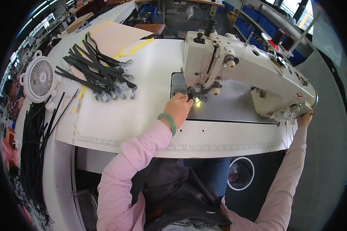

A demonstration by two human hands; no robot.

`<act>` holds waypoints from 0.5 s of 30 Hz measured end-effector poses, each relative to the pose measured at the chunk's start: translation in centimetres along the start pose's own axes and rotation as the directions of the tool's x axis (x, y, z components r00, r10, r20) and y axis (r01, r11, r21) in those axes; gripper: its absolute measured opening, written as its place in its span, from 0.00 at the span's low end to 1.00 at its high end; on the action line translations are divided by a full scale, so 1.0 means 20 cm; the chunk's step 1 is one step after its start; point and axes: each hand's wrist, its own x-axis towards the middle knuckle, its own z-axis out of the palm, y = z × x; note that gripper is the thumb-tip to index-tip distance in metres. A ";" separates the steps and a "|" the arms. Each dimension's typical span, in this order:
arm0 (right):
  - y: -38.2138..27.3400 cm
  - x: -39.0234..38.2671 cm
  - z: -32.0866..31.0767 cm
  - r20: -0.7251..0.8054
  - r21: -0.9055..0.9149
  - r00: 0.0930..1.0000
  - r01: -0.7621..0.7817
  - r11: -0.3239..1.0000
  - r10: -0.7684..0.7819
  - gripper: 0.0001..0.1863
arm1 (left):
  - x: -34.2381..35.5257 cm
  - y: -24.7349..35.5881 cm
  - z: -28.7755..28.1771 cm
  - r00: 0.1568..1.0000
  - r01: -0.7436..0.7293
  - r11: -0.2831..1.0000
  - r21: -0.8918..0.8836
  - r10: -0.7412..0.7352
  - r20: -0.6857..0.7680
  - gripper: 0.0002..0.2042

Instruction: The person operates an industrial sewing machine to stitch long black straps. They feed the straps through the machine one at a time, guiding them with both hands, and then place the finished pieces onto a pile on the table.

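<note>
A cream sewing machine [254, 57] stands on the white table [142, 115]. At its lit needle area, my left hand [178, 107] is closed, its fingertips pinching a small black strip [189, 97] beside the presser foot. A green bangle [169, 122] circles that wrist. Over at the machine's right end, my right hand [305, 118] reaches up to the handwheel [315, 98] with its fingers curled against it, partly hidden by the housing. Left of the machine lies a pile of black straps [94, 69], their ends wrapped in clear plastic.
A small white fan [40, 77] stands at the table's left edge, above long black strips [31, 142] hanging down. Brown paper [115, 36] lies behind the pile. Thread spools [277, 37] rise at the back right. Below the table is a white-rimmed bin [241, 174].
</note>
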 end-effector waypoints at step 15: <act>-0.30 0.34 0.11 0.097 -0.752 0.991 0.012 0.659 0.092 0.23 | -0.03 -0.02 0.00 1.000 0.027 1.000 0.000 -0.027 -0.002 0.06</act>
